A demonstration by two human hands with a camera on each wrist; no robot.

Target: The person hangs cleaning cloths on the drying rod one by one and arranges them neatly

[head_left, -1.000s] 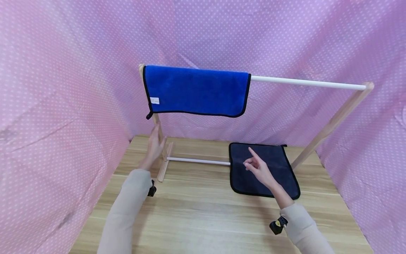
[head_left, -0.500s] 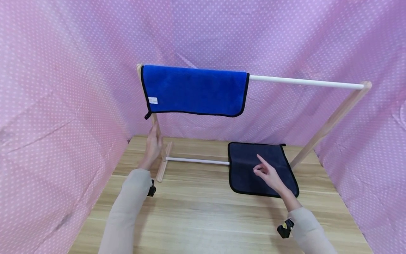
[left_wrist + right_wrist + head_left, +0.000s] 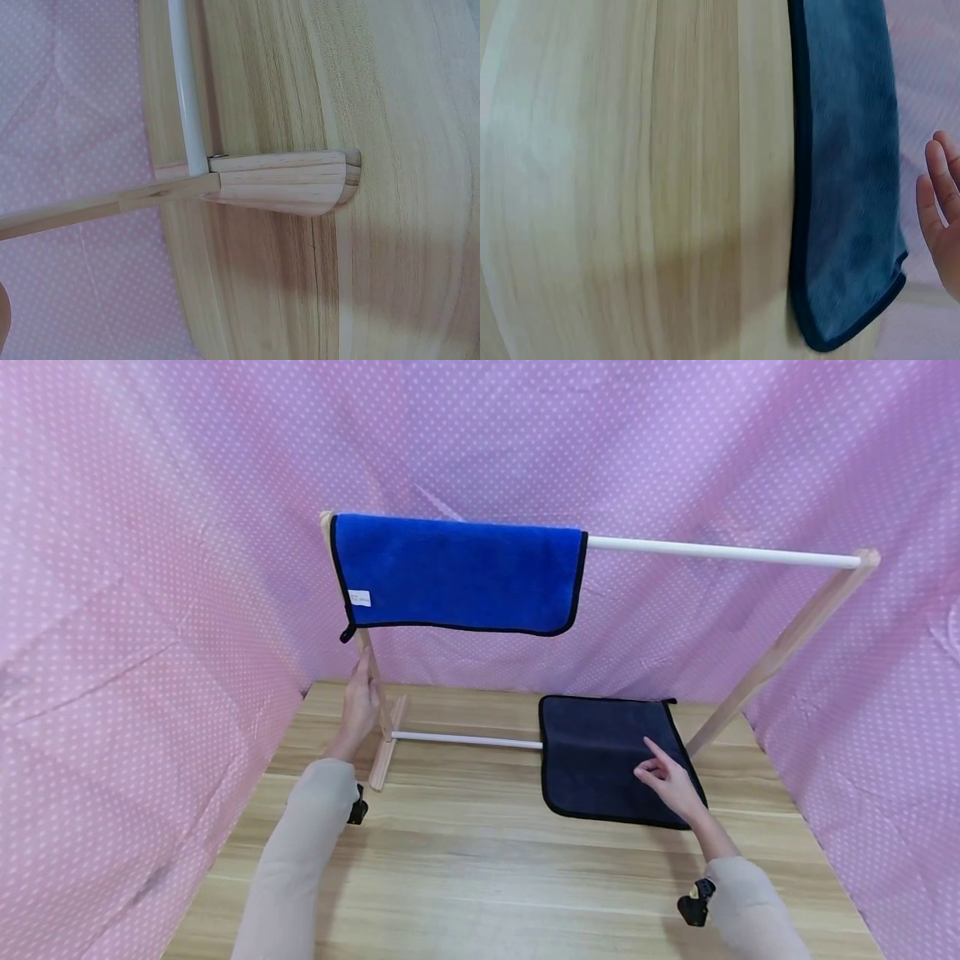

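A blue towel (image 3: 457, 572) with black edging and a white label hangs over the left part of the rack's upper white bar (image 3: 720, 552). My left hand (image 3: 360, 702) is up against the rack's left wooden post (image 3: 378, 693), fingers fairly straight. Only a sliver of that hand shows in the left wrist view. A dark grey towel (image 3: 600, 760) with black edging is spread at the lower right, covering the right part of the lower bar (image 3: 465, 740). Above its right side hovers my right hand (image 3: 670, 783), index finger extended and the other fingers loosely bent, holding nothing.
The rack's right wooden post (image 3: 783, 647) slants up behind the grey towel. Its left foot (image 3: 285, 180) stands on the wood-grain table (image 3: 465, 868). Pink dotted cloth (image 3: 187, 610) surrounds the table at the back and sides.
My right hand has shifted right and slightly toward me across the grey towel. My left hand has closed in against the left post, and the rack appears slightly farther left.
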